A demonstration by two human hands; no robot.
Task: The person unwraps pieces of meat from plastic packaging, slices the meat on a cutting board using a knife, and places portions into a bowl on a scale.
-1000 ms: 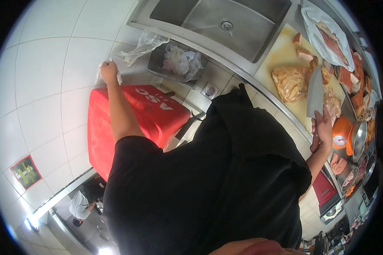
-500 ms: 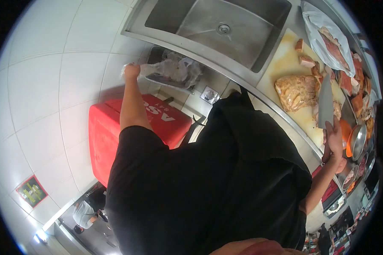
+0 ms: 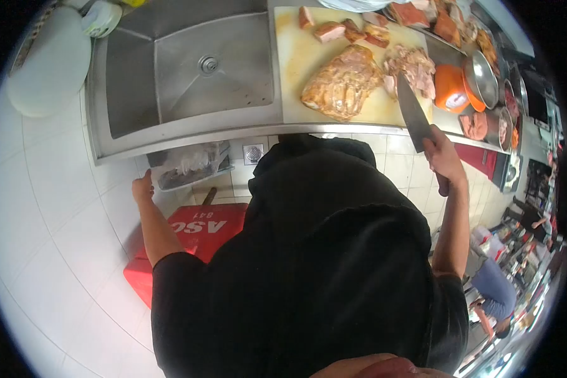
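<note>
My right hand (image 3: 446,157) grips the dark handle of a large knife (image 3: 411,113). Its broad blade points up over the board's right edge, its tip by a pile of sliced meat (image 3: 414,68). Left of that pile a big browned piece of cooked meat (image 3: 343,82) lies on the white cutting board (image 3: 290,60). Low on the left, my left hand (image 3: 143,187) has loosely curled fingers beside a clear plastic bag (image 3: 192,162), which lines a grey bin (image 3: 176,184) under the sink. No plastic shows in its fingers.
A steel sink (image 3: 189,101) adjoins the board on the left. An orange scale (image 3: 452,88) with a steel bowl (image 3: 481,72) stands at the right, near more meat chunks (image 3: 447,28). A red box (image 3: 198,233) stands by my left arm. Another person (image 3: 494,286) is at far right.
My view has turned right toward the board. My left hand has come away from the bunched bag end it held. The knife has moved from over the board toward its front right edge.
</note>
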